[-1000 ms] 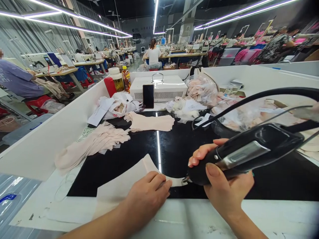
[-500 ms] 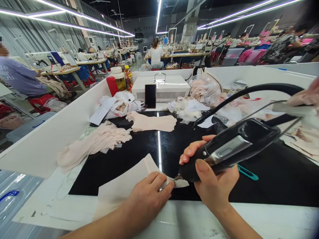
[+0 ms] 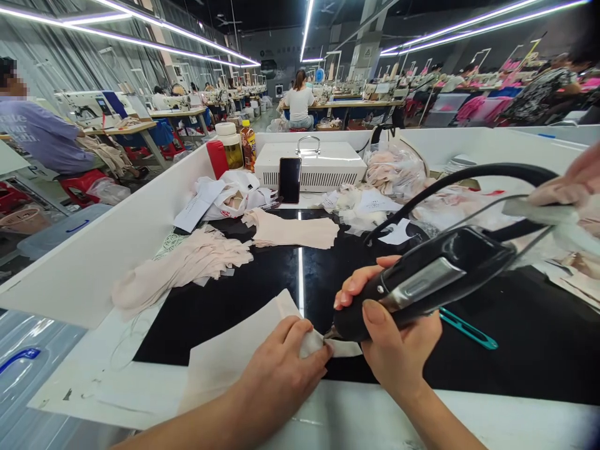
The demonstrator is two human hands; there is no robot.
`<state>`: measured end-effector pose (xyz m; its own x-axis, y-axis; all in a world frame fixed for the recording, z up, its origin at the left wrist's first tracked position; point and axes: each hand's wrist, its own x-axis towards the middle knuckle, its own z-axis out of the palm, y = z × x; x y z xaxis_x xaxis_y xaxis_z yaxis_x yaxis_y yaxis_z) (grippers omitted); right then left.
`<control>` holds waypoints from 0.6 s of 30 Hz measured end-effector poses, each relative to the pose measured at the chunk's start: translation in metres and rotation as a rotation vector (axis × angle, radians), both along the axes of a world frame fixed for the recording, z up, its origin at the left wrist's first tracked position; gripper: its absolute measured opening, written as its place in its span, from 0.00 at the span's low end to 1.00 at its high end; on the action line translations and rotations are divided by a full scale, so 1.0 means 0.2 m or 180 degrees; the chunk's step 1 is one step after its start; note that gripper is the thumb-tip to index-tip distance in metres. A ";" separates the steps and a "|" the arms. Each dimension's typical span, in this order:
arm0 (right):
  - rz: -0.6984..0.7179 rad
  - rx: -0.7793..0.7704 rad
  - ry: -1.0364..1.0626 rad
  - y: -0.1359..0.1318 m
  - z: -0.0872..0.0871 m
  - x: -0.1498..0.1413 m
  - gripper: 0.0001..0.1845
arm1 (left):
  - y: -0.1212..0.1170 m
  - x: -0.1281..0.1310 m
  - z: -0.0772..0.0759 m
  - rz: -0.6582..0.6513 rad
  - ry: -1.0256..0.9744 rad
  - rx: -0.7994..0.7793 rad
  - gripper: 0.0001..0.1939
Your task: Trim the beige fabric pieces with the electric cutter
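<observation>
My right hand (image 3: 398,337) is wrapped round a black hand-held power tool (image 3: 422,281) with a silver side plate and a cord. Its thin metal tip points down-left and meets the narrow end of a pale fabric piece (image 3: 239,350), close to my left fingertips. My left hand (image 3: 285,369) pinches that end between thumb and fingers; part of the cloth bulges up between them. The piece lies partly on the black work surface (image 3: 225,319) and partly on the white front edge. A teal slotted tool (image 3: 469,328) lies to the right of my right hand.
Pale pink fabric stacks (image 3: 182,269) lie at left, with another stack (image 3: 290,229) further back. Behind stand a phone (image 3: 289,180), a white metal box (image 3: 332,162) and jars. Bagged scraps (image 3: 394,165) crowd the right. White walls (image 3: 117,231) border the table; people sit beyond.
The view has shifted slightly. The tool tip has stayed by my left fingertips. The cloth between my left thumb and fingers now bulges up more.
</observation>
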<state>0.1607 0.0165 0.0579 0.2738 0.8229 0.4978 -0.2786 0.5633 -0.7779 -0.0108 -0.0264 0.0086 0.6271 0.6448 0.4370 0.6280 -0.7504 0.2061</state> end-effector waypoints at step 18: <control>0.0043 -0.0061 -0.0019 0.02 -0.03 -0.02 0.19 | 0.00 0.00 -0.06 0.0070 -0.0155 0.0271 0.12</control>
<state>0.1575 0.0214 0.0526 0.2597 0.8359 0.4835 -0.2814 0.5444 -0.7902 -0.0100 -0.0268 -0.0026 0.5897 0.6174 0.5206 0.6354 -0.7526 0.1729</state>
